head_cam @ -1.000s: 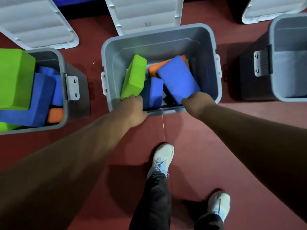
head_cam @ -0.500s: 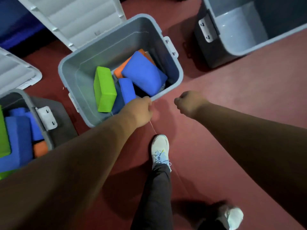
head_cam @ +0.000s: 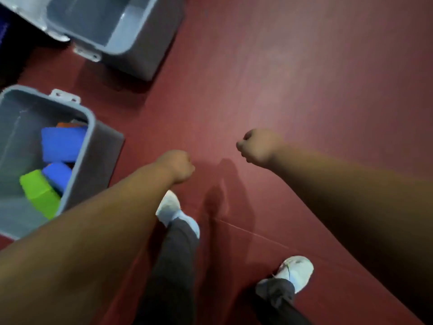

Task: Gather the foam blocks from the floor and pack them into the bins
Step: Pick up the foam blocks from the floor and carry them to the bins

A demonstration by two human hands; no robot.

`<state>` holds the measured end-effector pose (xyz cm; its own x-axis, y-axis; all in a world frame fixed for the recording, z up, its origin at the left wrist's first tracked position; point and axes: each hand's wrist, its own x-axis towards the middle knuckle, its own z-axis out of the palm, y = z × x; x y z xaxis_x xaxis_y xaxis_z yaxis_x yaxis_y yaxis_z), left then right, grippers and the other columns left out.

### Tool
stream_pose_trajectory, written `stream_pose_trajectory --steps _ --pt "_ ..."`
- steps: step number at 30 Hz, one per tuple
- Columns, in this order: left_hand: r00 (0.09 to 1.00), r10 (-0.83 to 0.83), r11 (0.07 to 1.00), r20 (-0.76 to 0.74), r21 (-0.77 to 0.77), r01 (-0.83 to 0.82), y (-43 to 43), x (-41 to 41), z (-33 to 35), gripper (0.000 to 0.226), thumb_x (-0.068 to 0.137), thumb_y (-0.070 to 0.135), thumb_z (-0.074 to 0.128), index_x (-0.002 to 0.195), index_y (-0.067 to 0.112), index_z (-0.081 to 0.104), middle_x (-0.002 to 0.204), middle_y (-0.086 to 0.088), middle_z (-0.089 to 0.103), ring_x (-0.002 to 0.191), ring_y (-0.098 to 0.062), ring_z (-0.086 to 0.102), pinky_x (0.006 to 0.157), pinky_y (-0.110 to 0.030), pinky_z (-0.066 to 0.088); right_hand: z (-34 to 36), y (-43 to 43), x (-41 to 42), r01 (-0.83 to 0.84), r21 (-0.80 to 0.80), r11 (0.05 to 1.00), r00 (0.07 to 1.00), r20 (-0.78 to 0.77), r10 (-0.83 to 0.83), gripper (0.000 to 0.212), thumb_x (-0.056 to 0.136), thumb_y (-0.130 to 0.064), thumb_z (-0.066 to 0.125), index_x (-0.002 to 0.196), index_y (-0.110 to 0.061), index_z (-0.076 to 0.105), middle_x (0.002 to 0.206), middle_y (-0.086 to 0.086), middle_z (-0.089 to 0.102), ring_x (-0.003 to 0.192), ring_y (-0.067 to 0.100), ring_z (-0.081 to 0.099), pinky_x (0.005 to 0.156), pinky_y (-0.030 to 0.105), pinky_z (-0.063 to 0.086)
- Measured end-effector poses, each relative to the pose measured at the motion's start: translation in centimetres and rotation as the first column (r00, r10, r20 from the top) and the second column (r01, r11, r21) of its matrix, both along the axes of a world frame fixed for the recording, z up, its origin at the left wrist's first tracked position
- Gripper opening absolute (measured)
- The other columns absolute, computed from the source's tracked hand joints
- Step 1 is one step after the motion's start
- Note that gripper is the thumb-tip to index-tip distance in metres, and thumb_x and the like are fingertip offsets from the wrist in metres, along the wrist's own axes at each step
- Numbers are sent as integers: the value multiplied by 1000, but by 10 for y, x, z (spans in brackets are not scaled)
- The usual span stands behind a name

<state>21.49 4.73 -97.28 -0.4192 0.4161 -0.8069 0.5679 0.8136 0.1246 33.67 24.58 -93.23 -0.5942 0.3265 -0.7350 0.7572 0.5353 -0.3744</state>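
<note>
A grey bin point(head_cam: 92, 120) at the left edge holds a green foam block point(head_cam: 38, 193), two blue blocks point(head_cam: 62, 146) and an orange one barely showing behind them. My left hand point(head_cam: 177, 166) hangs over the red floor just right of that bin, fingers curled, holding nothing. My right hand point(head_cam: 259, 146) is farther right, also curled into a loose fist and empty. Neither hand touches a bin or a block. The picture is blurred by motion.
A second grey bin point(head_cam: 131, 26) stands at the top left with nothing visible inside. Red floor point(head_cam: 304, 78) stretches to the right and ahead, with no blocks in sight. My white shoes point(head_cam: 296, 273) and dark trouser legs are below the hands.
Both hands have let go of the bin's near rim and pulled back. My view has swung right, so the filled bin slid to the left edge.
</note>
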Motion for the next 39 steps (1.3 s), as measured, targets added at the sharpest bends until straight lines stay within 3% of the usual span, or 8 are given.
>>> stream_pose_trajectory --steps 6,12,17,21,24,27,30,39 --pt "929 -369 924 -1 110 367 232 186 39 37 103 26 53 121 -1 70 127 -24 68 120 -38 62 94 -36 49 14 144 258 410 91 907 908 49 -415 36 97 -28 49 100 -1 73 107 22 73 102 37 68 90 38 56" --pt "767 -640 758 46 201 620 388 407 72 34 101 25 55 125 6 70 130 -18 69 121 -35 63 94 -32 48 30 226 503 826 90 556 559 -8 -829 37 95 -28 51 102 1 73 109 26 71 104 41 68 93 47 57" --pt "602 -796 596 66 260 760 456 566 94 34 102 25 53 124 6 71 127 -16 70 120 -34 63 98 -35 51 35 242 655 941 91 327 329 1 -944 41 94 -27 47 84 2 74 92 24 74 96 44 69 86 52 58" --pt "497 -865 493 74 312 812 490 655 91 31 100 23 55 116 7 75 115 -16 75 112 -34 68 98 -38 55 26 239 739 988 113 101 105 -29 -994 32 91 -31 57 100 -5 73 102 19 75 100 40 71 91 52 59" --pt "459 -884 460 91 350 816 508 693 82 29 99 21 54 113 7 75 113 -16 76 110 -34 69 98 -41 56 11 239 774 995 98 3 6 -22 -1000 29 89 -32 59 101 -9 72 103 17 75 100 39 72 91 52 59" --pt "434 -893 444 117 375 814 530 717 65 28 98 18 54 114 7 74 113 -15 76 110 -33 70 96 -41 56 2 249 791 995 97 -27 -26 -7 -1000 30 90 -32 58 102 -8 71 107 19 74 104 40 71 92 52 58" --pt "398 -910 413 117 342 844 564 730 48 27 99 17 53 114 9 74 113 -15 76 109 -33 69 95 -38 55 -5 275 798 996 90 22 21 17 -1000 35 98 -28 51 107 -1 71 117 22 71 112 41 65 98 47 53" --pt "405 -907 420 117 327 846 720 721 23 22 99 18 55 109 10 73 112 -13 76 106 -33 70 96 -42 56 -1 432 801 989 129 66 63 25 -998 31 100 -28 49 98 -7 70 113 21 72 96 38 63 93 38 52"
